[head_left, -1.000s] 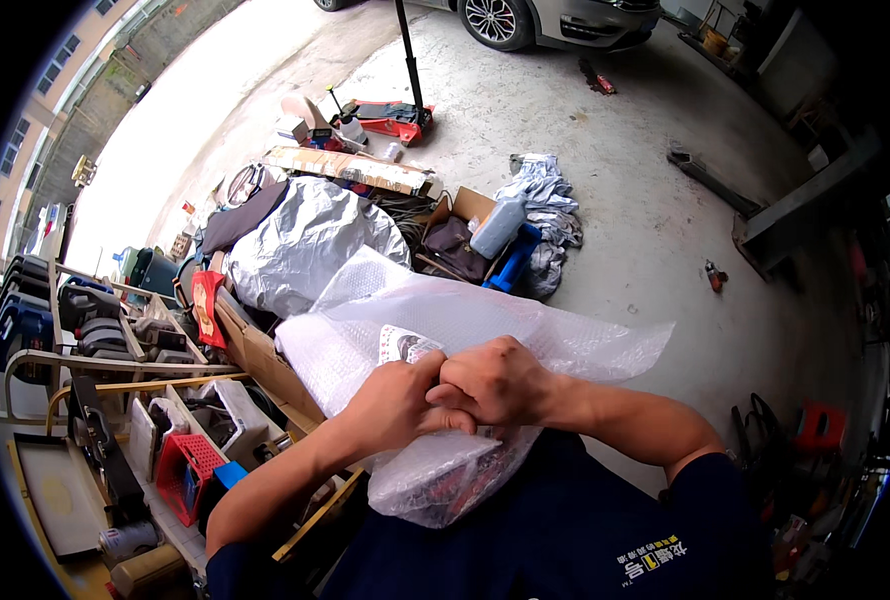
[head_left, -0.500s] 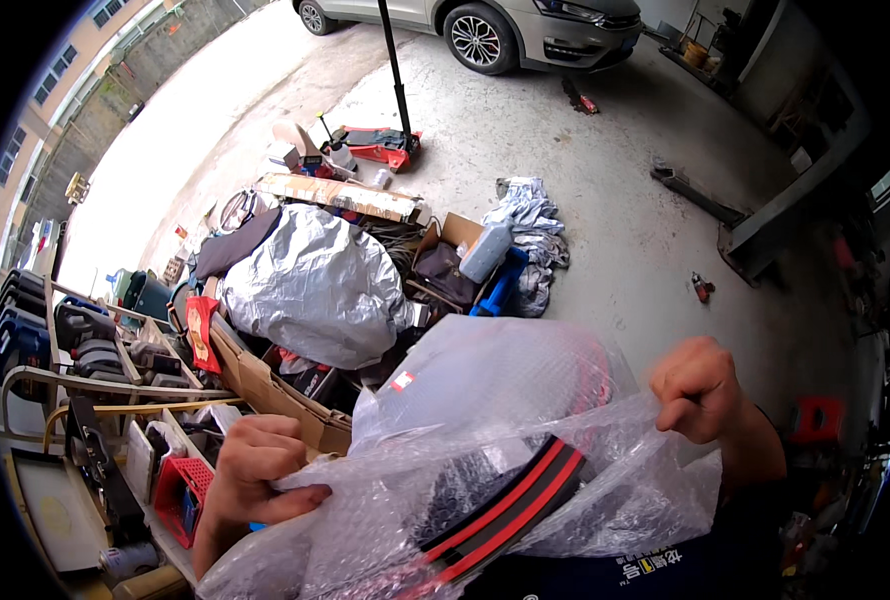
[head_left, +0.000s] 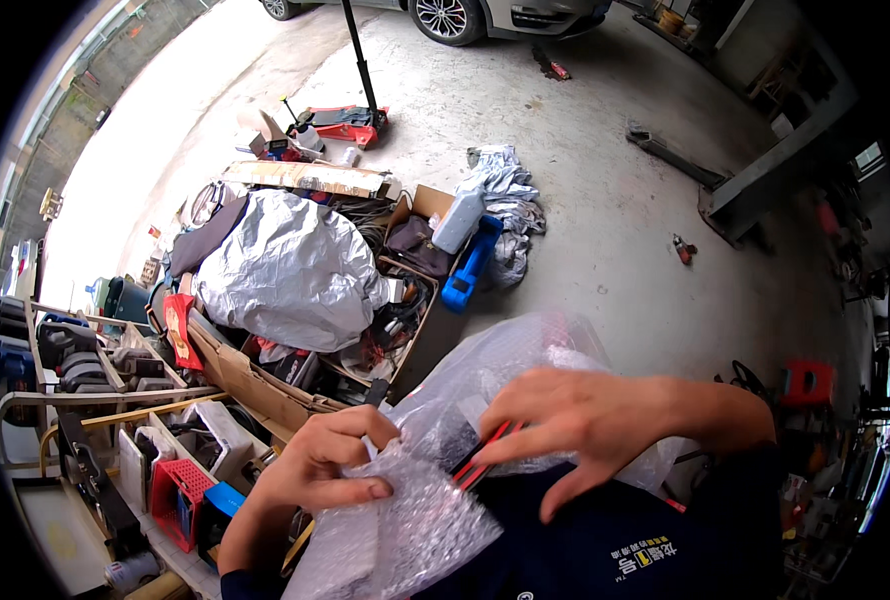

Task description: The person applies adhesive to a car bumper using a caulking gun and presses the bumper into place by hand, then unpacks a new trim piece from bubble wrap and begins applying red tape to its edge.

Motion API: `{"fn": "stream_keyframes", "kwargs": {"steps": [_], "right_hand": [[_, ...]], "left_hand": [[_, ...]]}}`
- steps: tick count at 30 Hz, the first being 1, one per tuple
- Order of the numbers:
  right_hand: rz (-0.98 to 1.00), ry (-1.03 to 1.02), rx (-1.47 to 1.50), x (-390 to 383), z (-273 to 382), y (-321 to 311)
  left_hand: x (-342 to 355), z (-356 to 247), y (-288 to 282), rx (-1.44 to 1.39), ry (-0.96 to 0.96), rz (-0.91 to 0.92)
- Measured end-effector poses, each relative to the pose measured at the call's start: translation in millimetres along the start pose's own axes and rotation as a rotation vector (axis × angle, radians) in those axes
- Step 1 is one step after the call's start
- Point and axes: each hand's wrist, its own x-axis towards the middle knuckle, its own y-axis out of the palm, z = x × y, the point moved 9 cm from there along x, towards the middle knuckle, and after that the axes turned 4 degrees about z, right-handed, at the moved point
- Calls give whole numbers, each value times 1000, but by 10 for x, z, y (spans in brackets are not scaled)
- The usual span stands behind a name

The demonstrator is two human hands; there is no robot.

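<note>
A clear bubble-wrap bag point(head_left: 415, 525) is spread in front of my chest. My left hand point(head_left: 330, 460) is closed, pinching its crumpled edge between thumb and fingers. A black item with red stripes point(head_left: 477, 458) shows in a small part beside the bubble wrap; most of it is hidden, so I cannot tell its kind. My right hand point(head_left: 585, 420) lies across the bag with its fingers apart and its thumb stretched downward. Its fingertips reach over the striped item, touching it or just above.
Ahead lies a heap with a silver sheet point(head_left: 285, 270), an open cardboard box point(head_left: 430, 205) and a blue plastic part point(head_left: 473, 265). A shelf rack with a red basket point(head_left: 177, 505) stands at left. A red floor jack point(head_left: 350, 125), a car point(head_left: 525, 20) and a red stool point(head_left: 808, 382) are farther off.
My right hand has let go of the bag's right edge, moved left and spread its fingers over the striped item. My left hand moved right, still pinching the bag, which has bunched up.
</note>
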Motion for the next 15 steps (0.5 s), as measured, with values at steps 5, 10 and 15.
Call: {"fn": "stream_keyframes", "kwargs": {"steps": [5,10,15], "right_hand": [[315,-49,125,482,-468,917],[22,-72,-10,545,-818,723],[-15,164,212,847,-681,324]], "left_hand": [[-33,174,-88,110,-174,-53],[-491,-215,-527,-271,35,-312],[-428,-551,-629,669,-9,-678]]}}
